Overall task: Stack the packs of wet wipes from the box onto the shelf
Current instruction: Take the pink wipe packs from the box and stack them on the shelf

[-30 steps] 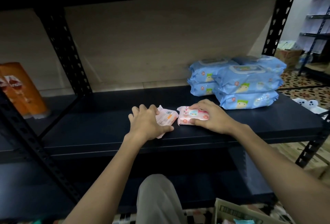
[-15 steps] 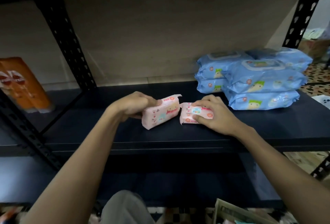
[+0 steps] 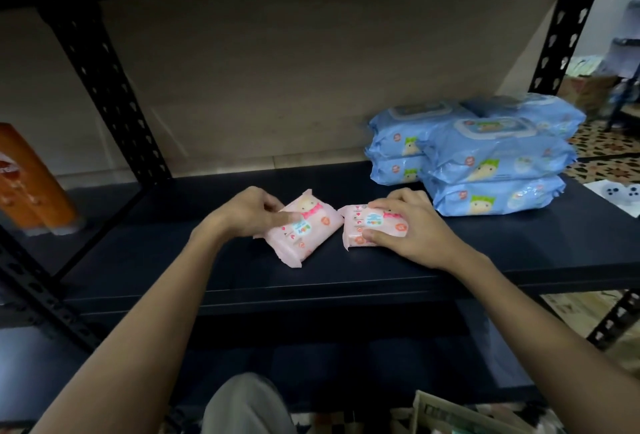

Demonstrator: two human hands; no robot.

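On the dark metal shelf board [image 3: 346, 271], near its front edge, lie two small pink plastic packs of wet wipes: the left pack [image 3: 304, 231] has its long axis slanted from the front edge toward the back right, printed face up, while the right pack [image 3: 372, 225] lies with its long axis along the front edge, the two nearly touching at their near ends. The left hand [image 3: 242, 213] pinches the left pack with thumb on top and fingers curled at its far side; the right hand [image 3: 412, 225] grips the right pack, fingers arched over the top, thumb at its front side. Glossy light-blue large wipe packs [image 3: 485, 160] are stacked in twos toward the board's right back corner.
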